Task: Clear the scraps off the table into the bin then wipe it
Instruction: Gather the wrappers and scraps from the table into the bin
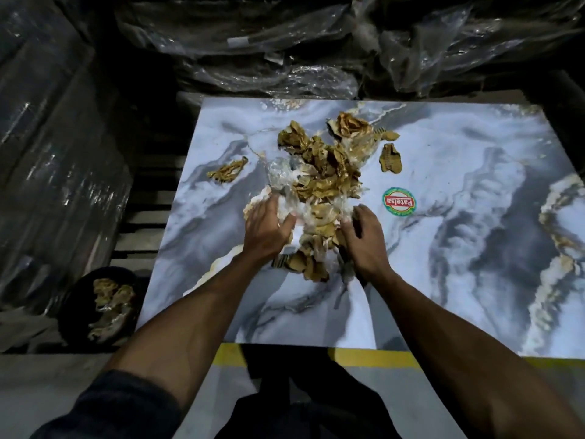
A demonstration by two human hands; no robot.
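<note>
Head view: left hand (269,224) and right hand (364,236), each grip loosely open, cup the scraps (323,172) mid-frame on the table (459,280), gathering them for the bin (104,307) lower left.

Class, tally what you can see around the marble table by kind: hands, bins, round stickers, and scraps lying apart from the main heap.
Hands: 2, left hand and right hand
Bin: 1
Round sticker: 1
Stray scraps: 2, left scrap and right scrap
Total: 6
</note>
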